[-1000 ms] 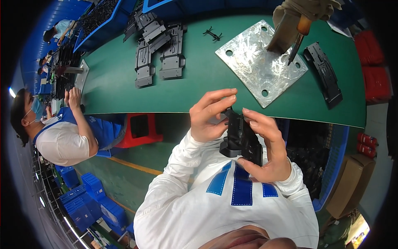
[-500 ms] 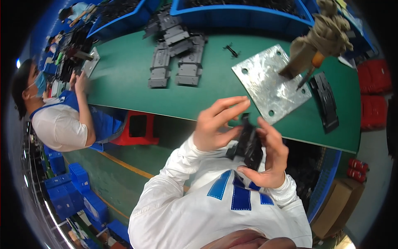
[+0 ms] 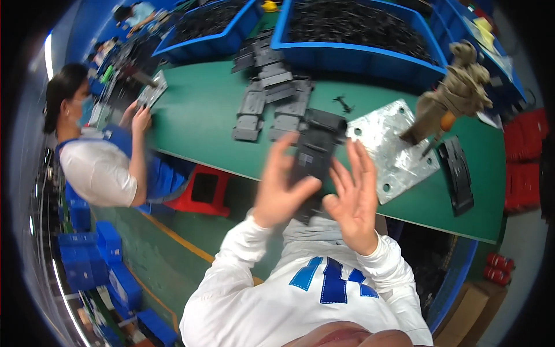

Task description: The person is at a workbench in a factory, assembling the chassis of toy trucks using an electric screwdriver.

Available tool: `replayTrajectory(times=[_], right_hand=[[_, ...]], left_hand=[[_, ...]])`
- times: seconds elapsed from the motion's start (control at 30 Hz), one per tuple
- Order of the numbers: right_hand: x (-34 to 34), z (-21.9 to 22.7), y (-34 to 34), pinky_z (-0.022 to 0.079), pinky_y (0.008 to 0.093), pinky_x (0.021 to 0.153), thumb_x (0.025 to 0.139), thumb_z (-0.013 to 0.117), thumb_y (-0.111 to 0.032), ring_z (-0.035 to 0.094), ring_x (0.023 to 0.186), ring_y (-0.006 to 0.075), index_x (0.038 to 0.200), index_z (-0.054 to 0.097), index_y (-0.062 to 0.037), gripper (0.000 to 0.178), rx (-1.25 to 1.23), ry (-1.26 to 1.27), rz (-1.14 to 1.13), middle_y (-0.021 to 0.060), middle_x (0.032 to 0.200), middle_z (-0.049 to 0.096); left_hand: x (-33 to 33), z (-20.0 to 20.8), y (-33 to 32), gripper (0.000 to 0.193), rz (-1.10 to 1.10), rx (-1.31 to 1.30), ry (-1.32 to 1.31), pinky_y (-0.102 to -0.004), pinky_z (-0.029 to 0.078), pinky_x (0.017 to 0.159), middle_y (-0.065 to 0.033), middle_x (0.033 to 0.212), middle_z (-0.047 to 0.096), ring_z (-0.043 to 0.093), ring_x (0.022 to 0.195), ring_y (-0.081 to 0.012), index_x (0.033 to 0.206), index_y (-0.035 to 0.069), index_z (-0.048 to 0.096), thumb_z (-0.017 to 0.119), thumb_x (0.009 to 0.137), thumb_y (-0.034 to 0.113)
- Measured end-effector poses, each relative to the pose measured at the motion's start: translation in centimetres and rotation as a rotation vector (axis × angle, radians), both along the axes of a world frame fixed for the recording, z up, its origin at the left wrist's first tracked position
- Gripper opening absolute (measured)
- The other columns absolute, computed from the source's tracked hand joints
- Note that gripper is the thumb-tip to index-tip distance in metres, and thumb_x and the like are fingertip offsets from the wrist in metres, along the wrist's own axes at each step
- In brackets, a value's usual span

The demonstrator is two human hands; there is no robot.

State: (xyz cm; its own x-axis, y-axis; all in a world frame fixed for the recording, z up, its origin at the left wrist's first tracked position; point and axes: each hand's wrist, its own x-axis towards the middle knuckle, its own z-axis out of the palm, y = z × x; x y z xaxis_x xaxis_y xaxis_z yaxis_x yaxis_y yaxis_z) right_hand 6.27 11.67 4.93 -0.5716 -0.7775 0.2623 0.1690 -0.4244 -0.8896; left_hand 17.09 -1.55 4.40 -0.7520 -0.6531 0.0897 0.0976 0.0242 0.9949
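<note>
While the left hand (image 3: 277, 189) holds the part (image 3: 314, 151) at frame centre, we see the right hand (image 3: 356, 203) empty beside it.

Left thumb and fingers, blurred, are partly closed on the part's left side; grip firmness we cannot tell. Right fingers are spread; whether one brushes the part, we cannot tell. In our view the part slants across the near edge of the table (image 3: 196, 118), its upper end between the pile (image 3: 272, 65) and the plate (image 3: 378, 130). We judge that a slack left thumb could drop it, or a hasty swing knock the plate.
</note>
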Motion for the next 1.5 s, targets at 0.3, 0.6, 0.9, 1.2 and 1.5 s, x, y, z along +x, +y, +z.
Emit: replayTrajectory(times=[0.3, 0.6, 0.9, 1.2, 1.5], right_hand=[[-11.6, -1.3, 10.0, 0.047, 0.0413, 0.102, 0.085, 0.068, -0.004, 0.06, 0.119, 0.0348, 0.125, 0.06, 0.0015, 0.041, 0.286, 0.777, -1.083, 0.0213, 0.135, 0.059], [-23.5, -3.7, 14.1, 0.041, 0.0491, 0.107, 0.076, 0.083, -0.025, 0.049, 0.131, 0.0411, 0.143, 0.055, -0.0232, 0.073, 0.883, 1.147, -0.785, 0.0205, 0.149, 0.047], [-26.1, -3.2, 15.7, 0.047, 0.045, 0.104, 0.084, 0.079, -0.017, 0.056, 0.126, 0.043, 0.141, 0.057, -0.0113, 0.061, 0.816, 1.135, -0.825, 0.0245, 0.14, 0.057], [-20.4, 1.5, 20.9, 0.049, 0.0287, 0.085, 0.092, 0.072, -0.017, 0.058, 0.098, 0.0174, 0.152, 0.035, -0.0003, 0.072, 0.158, 0.199, -0.771, 0.0174, 0.131, 0.052], [-12.7, -3.3, 21.2, 0.046, 0.0247, 0.061, 0.079, 0.084, -0.052, 0.049, 0.072, 0.0106, 0.141, 0.043, 0.0108, 0.097, -0.003, -0.483, -0.056, 0.0238, 0.136, 0.056]], left_hand=[[7.3, -5.5, -24.8, 0.049, 0.489, -0.756, -0.396, -0.0268, 0.051, 0.083, -0.0096, 0.115, 0.069, 0.064, 0.095, -0.0125, 0.14, 0.002, 0.055, 0.07, 0.097, 0.018], [6.1, -6.4, -26.8, 0.048, 0.321, -0.65, -0.42, -0.0308, 0.05, 0.072, -0.0123, 0.102, 0.069, 0.063, 0.083, -0.0177, 0.135, 0.011, 0.062, 0.072, 0.096, 0.035], [-9.7, 1.7, -10.5, 0.029, 0.045, -0.88, -0.278, -0.0396, 0.05, 0.096, -0.0157, 0.113, 0.068, 0.064, 0.107, -0.0331, 0.112, 0.006, 0.072, 0.077, 0.083, 0.012], [-16.1, -3.6, -13.0, 0.022, -0.35, -1.108, -0.406, -0.043, 0.047, 0.1, -0.0109, 0.115, 0.065, 0.058, 0.112, -0.0339, 0.098, 0.013, 0.074, 0.079, 0.077, 0.01], [-15.2, -3.7, -9.9, 0.022, -0.142, -0.891, -0.355, -0.0479, 0.052, 0.085, -0.0234, 0.102, 0.069, 0.064, 0.099, -0.0441, 0.109, -0.001, 0.061, 0.062, 0.095, 0.017]])
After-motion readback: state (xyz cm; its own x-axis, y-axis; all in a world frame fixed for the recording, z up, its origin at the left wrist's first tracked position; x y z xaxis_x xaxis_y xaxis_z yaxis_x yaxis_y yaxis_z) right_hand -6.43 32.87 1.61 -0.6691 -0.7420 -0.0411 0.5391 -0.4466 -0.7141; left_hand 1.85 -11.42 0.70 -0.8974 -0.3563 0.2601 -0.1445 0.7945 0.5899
